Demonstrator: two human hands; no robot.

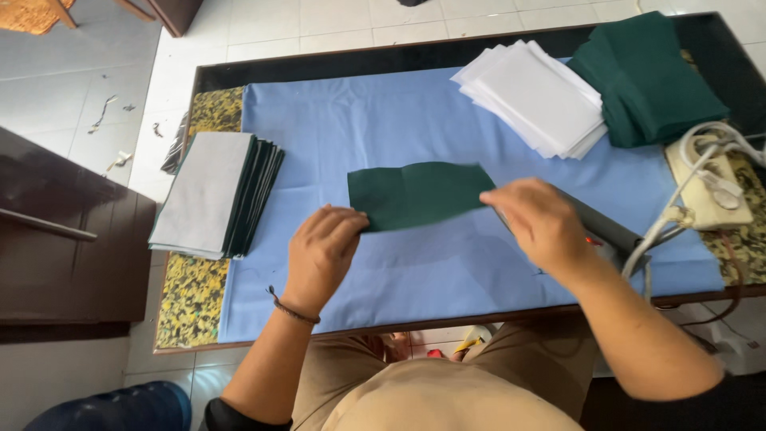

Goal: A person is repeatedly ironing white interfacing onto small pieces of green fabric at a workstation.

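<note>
In the head view, a dark green fabric piece (420, 194) is seen lying flat on a light blue cloth (335, 128) that covers the table (319, 54), roughly in the middle of the working surface. The left hand (323, 247) is placed at the near left corner of the piece, with its fingers curled down onto the edge; a pinch on the corner seems likely, but whether the fabric is actually gripped or only pressed cannot be told. The right hand (538, 219) rests at the right end of the piece, its fingers bent and laid over the edge, which is hidden beneath them, so its hold cannot be told either.

An iron (602, 227) lies just beside the right hand, partly covered by it, with its cord (678, 199) running toward a socket strip (710, 187) at the right. A stack of white pieces (535, 96) and a pile of green fabric (646, 76) sit at the far right; a stack of faced pieces (215, 195) lies at the left.

For the laying-out to be done well, the piece should be drawn evenly from both ends so that no crease is left, the upper edge, which looks slightly bowed, should be flattened, and the fingers should be kept away from the iron's plate.
</note>
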